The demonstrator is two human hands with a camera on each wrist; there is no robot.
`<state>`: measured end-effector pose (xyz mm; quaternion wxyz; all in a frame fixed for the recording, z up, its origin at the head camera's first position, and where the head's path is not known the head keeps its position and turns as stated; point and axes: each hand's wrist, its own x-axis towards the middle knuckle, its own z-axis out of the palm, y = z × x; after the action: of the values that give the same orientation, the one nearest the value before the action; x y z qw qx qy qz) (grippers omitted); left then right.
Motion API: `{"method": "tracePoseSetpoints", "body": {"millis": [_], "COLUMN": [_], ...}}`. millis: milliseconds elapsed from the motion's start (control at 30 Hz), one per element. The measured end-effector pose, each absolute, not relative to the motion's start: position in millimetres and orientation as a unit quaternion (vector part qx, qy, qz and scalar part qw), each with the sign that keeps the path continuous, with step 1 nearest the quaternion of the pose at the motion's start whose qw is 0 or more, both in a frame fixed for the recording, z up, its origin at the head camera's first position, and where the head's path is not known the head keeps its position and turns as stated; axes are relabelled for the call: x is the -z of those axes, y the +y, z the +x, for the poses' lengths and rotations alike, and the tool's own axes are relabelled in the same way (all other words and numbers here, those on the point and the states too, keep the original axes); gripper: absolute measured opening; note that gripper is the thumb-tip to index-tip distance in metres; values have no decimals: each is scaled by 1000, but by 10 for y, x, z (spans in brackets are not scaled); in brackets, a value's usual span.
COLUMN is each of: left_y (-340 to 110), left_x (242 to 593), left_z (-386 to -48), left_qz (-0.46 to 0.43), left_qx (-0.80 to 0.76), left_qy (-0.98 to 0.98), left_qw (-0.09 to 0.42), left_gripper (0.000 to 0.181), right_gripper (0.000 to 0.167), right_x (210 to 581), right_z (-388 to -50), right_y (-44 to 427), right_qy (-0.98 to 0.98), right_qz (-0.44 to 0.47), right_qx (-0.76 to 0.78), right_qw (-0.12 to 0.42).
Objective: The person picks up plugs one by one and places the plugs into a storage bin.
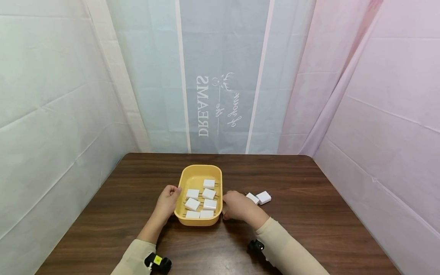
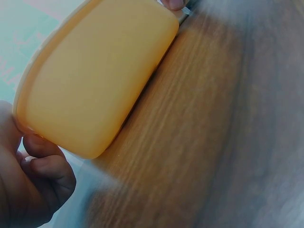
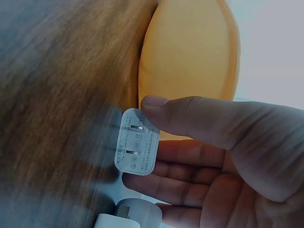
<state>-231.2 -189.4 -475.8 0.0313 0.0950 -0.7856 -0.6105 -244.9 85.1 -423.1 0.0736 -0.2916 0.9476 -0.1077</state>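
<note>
A yellow plastic box (image 1: 198,222) with a rounded rim stands on the table, several white charger plugs (image 1: 210,205) lying inside it. My left hand (image 1: 170,201) grips the box's left side; the left wrist view shows its curled fingers (image 2: 50,166) against the yellow wall. Beside the right wall is my right hand (image 1: 238,205). In the right wrist view its thumb and fingers hold a white charger plug (image 3: 137,142), whose two metal prongs face the camera. The head view hides that plug behind the hand.
Two more charger plugs (image 1: 263,197) lie close together to the right of my right hand. The dark wooden table (image 1: 292,236) is enclosed by pale cloth at the sides and a printed curtain (image 1: 225,57) at the back.
</note>
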Motion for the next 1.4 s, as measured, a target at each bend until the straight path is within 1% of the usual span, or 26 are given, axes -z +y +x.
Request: {"method": "tracePoseSetpoints", "body": {"millis": [233,467,867,1100,1400], "left_y": [-1886,-1882,-1887,-1877,-1888], "left_x": [4734,4727,4732,4722,4755], "left_z": [-2299,-2301,-2303,-2305,-2313], "left_qz": [92,90,99,92,93], "left_qx": [611,614,615,631,625], "left_qy": [-785,-783,-781,-770,-775], "left_qw": [31,32,31,29,28], "left_gripper": [27,26,25,25,27], "right_gripper": [31,22,31,28,31], "right_x": [4203,4180,4041,4015,3990], "right_z": [-2441,-2482,-2489,-2523,-2534], "right_y": [869,920,967,1006,1045], "right_qy": [945,940,943,937,938], "right_qz": [-297,-314,-302,-320,-318], "right_qx": [117,125,132,134,133], "right_qw": [69,44,57,36,28]}}
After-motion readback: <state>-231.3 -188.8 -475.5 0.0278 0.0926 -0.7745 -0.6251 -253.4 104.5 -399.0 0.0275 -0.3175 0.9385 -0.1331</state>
